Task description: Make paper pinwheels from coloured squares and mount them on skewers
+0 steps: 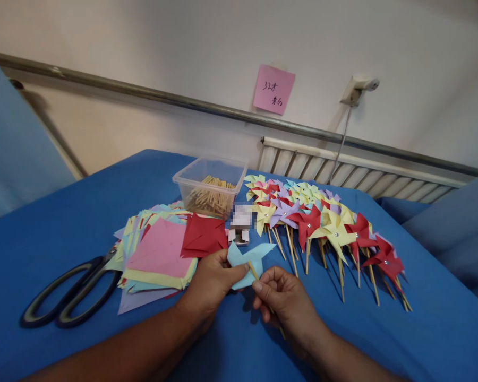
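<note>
Left hand [211,281] pinches blue pinwheel [249,257]; right hand [281,297] hides stick's [253,271] lower part.

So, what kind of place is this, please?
Probably a hospital or care room used for crafts: a metal rail runs along the wall, a radiator sits below, and finished paper pinwheels lie on a blue-covered table.

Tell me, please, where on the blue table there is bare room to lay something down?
Bare blue cloth lies left of the scissors and behind the paper stack; another patch lies right of the pinwheels. It is crowded from the stack past the stick box to the pinwheels.
</note>
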Demonstrator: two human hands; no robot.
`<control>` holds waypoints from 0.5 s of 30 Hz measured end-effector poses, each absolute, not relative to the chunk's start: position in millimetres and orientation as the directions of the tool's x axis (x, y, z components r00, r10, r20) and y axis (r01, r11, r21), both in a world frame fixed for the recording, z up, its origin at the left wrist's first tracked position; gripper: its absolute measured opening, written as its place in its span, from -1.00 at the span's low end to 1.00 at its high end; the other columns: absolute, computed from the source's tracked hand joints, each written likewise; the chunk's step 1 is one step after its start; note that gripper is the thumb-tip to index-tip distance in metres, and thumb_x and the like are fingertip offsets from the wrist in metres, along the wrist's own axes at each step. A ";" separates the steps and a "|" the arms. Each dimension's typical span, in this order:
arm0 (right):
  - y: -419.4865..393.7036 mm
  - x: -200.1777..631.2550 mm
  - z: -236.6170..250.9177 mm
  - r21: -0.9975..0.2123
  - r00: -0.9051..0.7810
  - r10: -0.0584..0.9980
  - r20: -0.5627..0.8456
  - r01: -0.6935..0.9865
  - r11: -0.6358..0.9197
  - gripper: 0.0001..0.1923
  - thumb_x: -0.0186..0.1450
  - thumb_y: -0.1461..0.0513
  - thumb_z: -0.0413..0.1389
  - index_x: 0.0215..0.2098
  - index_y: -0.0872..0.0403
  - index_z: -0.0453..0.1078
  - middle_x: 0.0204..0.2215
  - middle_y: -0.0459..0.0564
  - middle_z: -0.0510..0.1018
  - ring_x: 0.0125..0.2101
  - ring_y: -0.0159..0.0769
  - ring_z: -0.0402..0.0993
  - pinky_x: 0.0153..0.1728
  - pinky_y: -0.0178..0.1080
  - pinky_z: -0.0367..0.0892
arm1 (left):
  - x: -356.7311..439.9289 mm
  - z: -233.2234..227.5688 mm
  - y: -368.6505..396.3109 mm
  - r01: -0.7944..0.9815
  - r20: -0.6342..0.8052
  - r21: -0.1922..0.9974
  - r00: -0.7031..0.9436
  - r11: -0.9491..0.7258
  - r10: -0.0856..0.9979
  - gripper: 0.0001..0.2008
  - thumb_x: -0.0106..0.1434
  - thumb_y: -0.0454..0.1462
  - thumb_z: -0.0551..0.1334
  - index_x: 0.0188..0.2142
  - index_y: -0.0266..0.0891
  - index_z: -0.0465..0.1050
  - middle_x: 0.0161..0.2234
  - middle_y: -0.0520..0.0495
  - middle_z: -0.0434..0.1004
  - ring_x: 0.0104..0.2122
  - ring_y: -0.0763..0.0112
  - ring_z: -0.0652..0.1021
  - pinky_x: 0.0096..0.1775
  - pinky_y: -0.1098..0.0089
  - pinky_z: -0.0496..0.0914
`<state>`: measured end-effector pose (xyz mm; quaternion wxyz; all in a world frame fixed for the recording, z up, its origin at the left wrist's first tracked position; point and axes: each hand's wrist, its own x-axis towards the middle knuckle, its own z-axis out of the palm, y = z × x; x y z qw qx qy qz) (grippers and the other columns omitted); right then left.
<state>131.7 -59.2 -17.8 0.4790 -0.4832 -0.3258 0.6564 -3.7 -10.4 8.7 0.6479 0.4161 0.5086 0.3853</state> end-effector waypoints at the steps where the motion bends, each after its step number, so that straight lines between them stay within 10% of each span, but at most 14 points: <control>1: -59.1 131.8 -17.7 -0.893 -0.075 0.945 -0.320 -0.309 -0.327 -0.52 -0.02 -0.03 0.34 -0.46 0.10 0.23 -0.70 -0.15 0.52 -0.83 -0.59 0.18 -0.82 -0.52 -0.09 | -3.7 8.7 -10.3 -0.074 -0.337 0.932 0.187 0.356 0.923 -0.71 -0.12 -0.18 0.41 -0.45 -0.31 0.45 -0.62 0.06 0.45 -0.62 0.52 0.37 -0.56 0.50 0.20; 15: -61.0 133.3 -18.0 -0.892 -0.074 0.952 -0.296 -0.334 -0.303 -0.52 0.10 -0.13 0.18 -0.43 0.10 0.26 -0.68 -0.15 0.48 -0.82 -0.60 0.10 -0.79 -0.48 -0.16 | -5.0 9.1 -12.9 -0.108 -0.316 0.933 0.206 0.343 0.926 -0.78 -0.08 -0.24 0.38 -0.45 -0.31 0.44 -0.60 0.02 0.49 -0.62 0.50 0.38 -0.54 0.48 0.23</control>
